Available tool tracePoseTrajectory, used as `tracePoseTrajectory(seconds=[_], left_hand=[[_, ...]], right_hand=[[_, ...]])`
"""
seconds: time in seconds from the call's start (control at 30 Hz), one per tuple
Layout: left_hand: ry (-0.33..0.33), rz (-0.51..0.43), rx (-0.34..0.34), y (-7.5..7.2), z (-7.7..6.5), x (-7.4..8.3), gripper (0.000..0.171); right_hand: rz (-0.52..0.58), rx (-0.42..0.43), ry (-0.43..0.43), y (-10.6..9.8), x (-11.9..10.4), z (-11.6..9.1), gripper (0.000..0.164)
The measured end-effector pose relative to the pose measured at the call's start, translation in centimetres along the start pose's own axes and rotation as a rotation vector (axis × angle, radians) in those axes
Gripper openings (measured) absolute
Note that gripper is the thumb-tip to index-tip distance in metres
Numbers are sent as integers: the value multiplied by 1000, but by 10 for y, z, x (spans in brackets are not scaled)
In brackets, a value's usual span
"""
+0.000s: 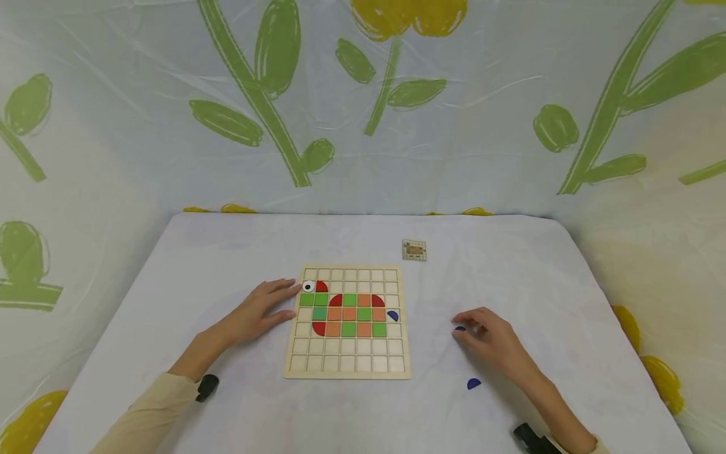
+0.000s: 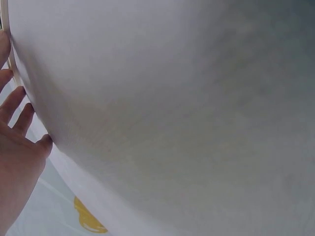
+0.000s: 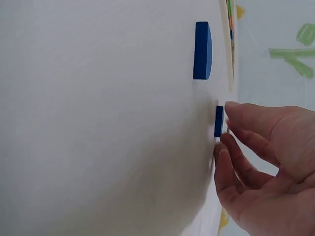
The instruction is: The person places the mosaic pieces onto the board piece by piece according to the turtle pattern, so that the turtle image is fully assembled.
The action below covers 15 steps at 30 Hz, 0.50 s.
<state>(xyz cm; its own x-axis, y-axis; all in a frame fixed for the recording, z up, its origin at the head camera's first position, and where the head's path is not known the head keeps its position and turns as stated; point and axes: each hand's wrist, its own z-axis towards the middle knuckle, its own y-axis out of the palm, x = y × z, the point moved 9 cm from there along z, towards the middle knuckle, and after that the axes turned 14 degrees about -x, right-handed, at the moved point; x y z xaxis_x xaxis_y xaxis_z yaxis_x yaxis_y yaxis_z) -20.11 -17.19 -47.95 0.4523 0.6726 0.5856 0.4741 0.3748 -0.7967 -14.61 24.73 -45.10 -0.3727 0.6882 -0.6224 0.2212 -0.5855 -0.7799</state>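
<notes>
A wooden grid board lies on the table, bearing red quarter-rounds, green and orange squares, a white eye tile and a blue half-round tile at its right side. My left hand rests at the board's left edge, fingers loosely spread, fingertips at the frame. To the right of the board, my right hand pinches a second blue half-round tile between thumb and fingertips, close over the tabletop. Another blue half-round tile lies nearer to me, just below that hand.
A small picture card with a gridded pattern lies behind the board's right corner. The table has a white cloth. Hanging fabric with printed green leaves and yellow flowers encloses the table at the back and sides.
</notes>
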Motion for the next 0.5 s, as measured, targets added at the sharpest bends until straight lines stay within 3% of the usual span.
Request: tracePoseTrajectory(seconds=[0.5], left_hand=[[-32,-11,-19,3,1,-3,61]], right_hand=[[77,-60,62,1,12,-5,19]])
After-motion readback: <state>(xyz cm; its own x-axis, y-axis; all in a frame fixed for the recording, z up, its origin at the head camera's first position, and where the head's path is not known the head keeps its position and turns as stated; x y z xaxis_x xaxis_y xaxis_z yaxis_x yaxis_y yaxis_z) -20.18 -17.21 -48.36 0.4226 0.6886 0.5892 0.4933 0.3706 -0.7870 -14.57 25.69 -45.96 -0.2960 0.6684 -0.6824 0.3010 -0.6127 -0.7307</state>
